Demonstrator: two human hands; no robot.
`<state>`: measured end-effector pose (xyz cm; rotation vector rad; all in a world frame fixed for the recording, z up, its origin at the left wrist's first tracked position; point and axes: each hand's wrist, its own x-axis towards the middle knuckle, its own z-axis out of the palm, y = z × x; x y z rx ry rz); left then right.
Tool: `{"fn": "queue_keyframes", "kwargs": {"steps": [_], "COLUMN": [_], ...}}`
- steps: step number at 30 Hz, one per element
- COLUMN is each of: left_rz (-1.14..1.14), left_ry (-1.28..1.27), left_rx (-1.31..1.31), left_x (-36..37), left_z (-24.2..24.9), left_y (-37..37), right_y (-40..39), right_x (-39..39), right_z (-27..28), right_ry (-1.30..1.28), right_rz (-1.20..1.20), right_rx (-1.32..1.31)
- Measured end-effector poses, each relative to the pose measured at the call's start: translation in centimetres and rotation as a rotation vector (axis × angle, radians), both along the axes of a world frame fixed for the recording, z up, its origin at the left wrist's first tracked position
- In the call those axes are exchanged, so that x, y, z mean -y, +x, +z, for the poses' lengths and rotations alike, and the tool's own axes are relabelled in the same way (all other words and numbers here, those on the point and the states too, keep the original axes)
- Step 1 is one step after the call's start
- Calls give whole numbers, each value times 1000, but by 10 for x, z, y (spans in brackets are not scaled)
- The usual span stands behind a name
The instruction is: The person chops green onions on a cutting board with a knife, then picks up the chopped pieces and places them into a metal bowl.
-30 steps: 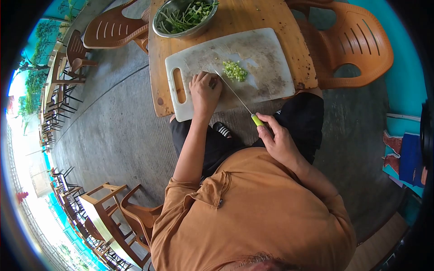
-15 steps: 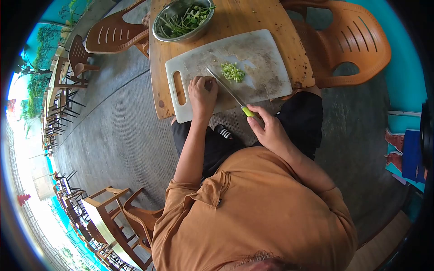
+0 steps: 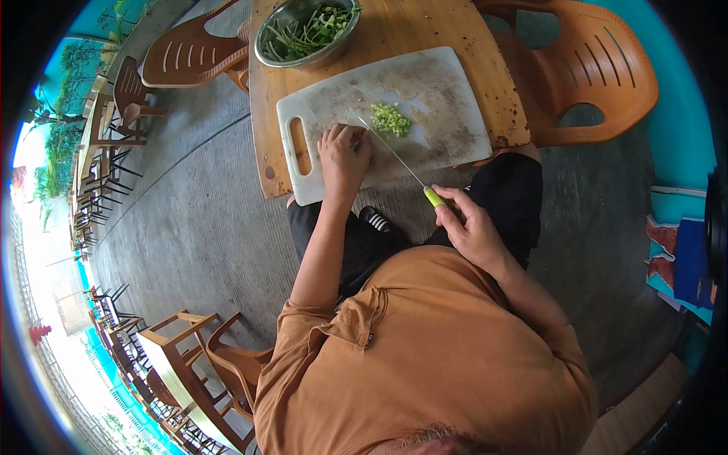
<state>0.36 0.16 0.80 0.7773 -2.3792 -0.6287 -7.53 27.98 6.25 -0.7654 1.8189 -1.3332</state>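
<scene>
**Knife coming in at a slant, greens tucked under my left hand**

So my left hand point(image 3: 345, 159) is curled flat on the cutting board point(image 3: 455, 98), fingers bunched together and pressing down on what I'm pretty sure is a little bundle of green stalks. Honestly you can barely see the stalks under my knuckles, so don't quote me on how much is left.

My right hand point(image 3: 470, 227) is off the board entirely, hanging past the near edge of the table point(image 3: 425, 30), wrapped closed around the green handle of the knife point(image 3: 394, 152). The blade's long axis runs diagonally from that hand up and to the left, with the tip landing right beside my left fingertips, on their right side. So the cut line sits between my left hand and the chopped pile point(image 3: 392, 119).

That pile lies just past the blade, toward the middle of the board, close to the knife but apart from my fingers.

The left hand is clearly the nearer one to the stalks; the right only reaches them through the blade.

Up at the far left corner of the table sits the bowl point(image 3: 303, 34) of uncut greens, well apart from both hands.
</scene>
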Motion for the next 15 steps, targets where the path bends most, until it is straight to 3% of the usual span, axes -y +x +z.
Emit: {"fn": "queue_keyframes", "kwargs": {"steps": [15], "left_rz": [4], "left_ry": [8], "left_rx": [-20], "left_x": [2], "left_z": [-4], "left_y": [0], "right_y": [4], "right_x": [-4], "right_z": [4], "right_ry": [20], "right_rz": [11], "right_rx": [11]}}
